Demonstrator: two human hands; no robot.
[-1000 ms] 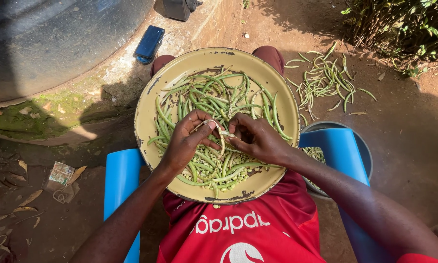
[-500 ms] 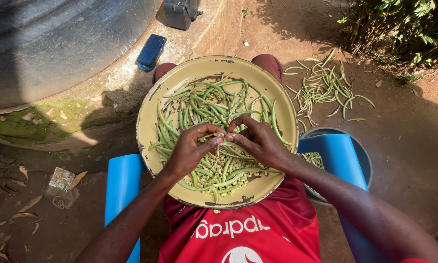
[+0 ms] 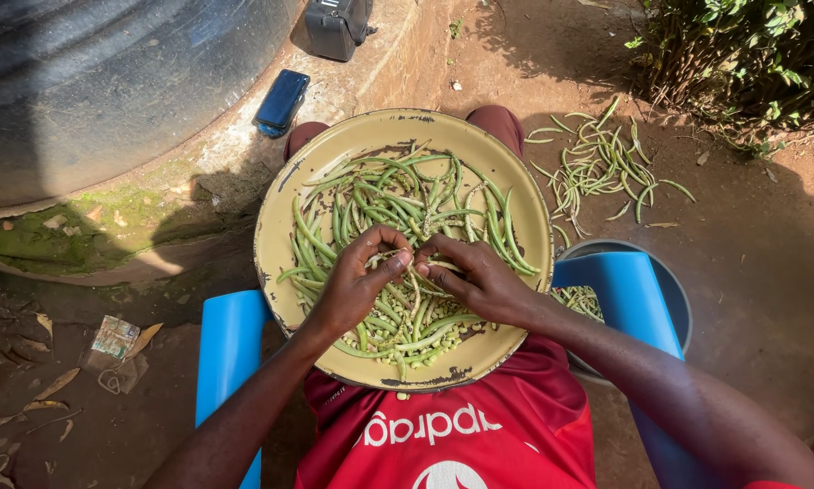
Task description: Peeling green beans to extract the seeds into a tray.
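A wide yellow enamel plate (image 3: pixel 285 195) rests on my lap, heaped with green bean pods (image 3: pixel 407 204). Both hands meet over its middle. My left hand (image 3: pixel 357 285) and my right hand (image 3: pixel 479 276) pinch the same pale pod (image 3: pixel 405 263) between thumbs and fingertips, one at each end. Split pods and small beans lie under my hands toward the plate's near rim.
A pile of empty pods (image 3: pixel 597 167) lies on the dirt at the right. Blue chair arms (image 3: pixel 229 362) flank me, with a grey bucket (image 3: pixel 674 294) beside the right one. A dark phone (image 3: pixel 282 100) and a black case (image 3: pixel 335 25) sit on the concrete ledge under a big tank (image 3: pixel 108 81). Bushes (image 3: pixel 751 54) stand at the upper right.
The view has shifted slightly. My hands have stayed over the plate's middle and drawn closer together, working the pod between the fingertips.
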